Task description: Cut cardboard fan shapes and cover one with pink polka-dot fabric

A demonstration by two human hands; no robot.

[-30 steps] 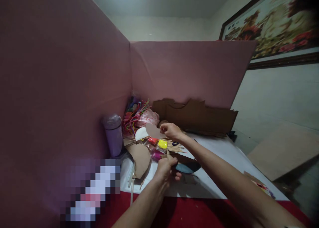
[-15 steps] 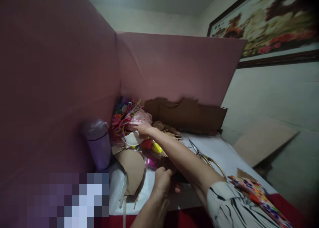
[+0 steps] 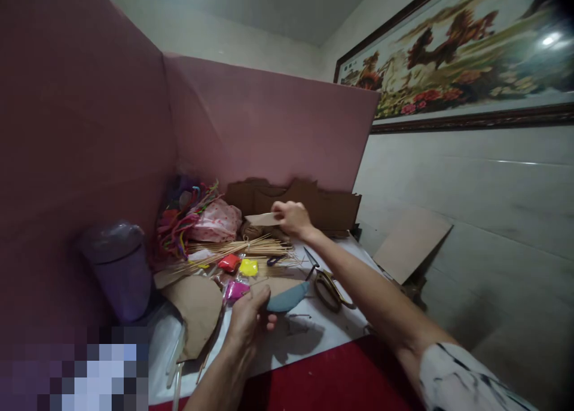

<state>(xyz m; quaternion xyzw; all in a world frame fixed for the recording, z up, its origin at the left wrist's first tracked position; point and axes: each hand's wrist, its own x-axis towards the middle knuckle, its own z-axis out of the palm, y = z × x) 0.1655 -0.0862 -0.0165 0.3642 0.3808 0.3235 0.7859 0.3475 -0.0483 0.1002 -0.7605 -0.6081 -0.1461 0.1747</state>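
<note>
Left hand (image 3: 246, 321): thumb is pressing down on a tan-and-blue piece (image 3: 288, 297), fingers are curling below it. It's pinching the left end; the piece is sitting just above the desk (image 3: 334, 324), blue part facing the person.

Right hand (image 3: 291, 216): raised, farther forward, fingertips closing together. It's pinching one end of a thin pale piece (image 3: 262, 219), which is pointing left, clear of the desk.

Near the hands: gold-handled scissors (image 3: 319, 272) are lying under the right forearm, blades apart. Magenta packet (image 3: 236, 290) is lying just beyond the left hand; yellow packet (image 3: 249, 267) and red packet (image 3: 229, 262) are lying side by side past that. Curved cardboard piece (image 3: 197, 309) is lying left of the left hand, with sticks poking out below it.

Further out: bundle of thin wooden sticks (image 3: 242, 250) is lying crosswise behind the packets. Red-dotted bag (image 3: 217, 222) is sitting behind the sticks, colourful fuzzy stems (image 3: 177, 225) bunching at its left. Purple container (image 3: 123, 279) is standing at far left, clear plastic covering its top. Torn brown cardboard (image 3: 332, 210) is leaning at the back against the pink panel (image 3: 269, 130). Red cloth (image 3: 323, 375) is showing along the near edge. Framed picture (image 3: 457, 58) is hanging on the right wall.
</note>
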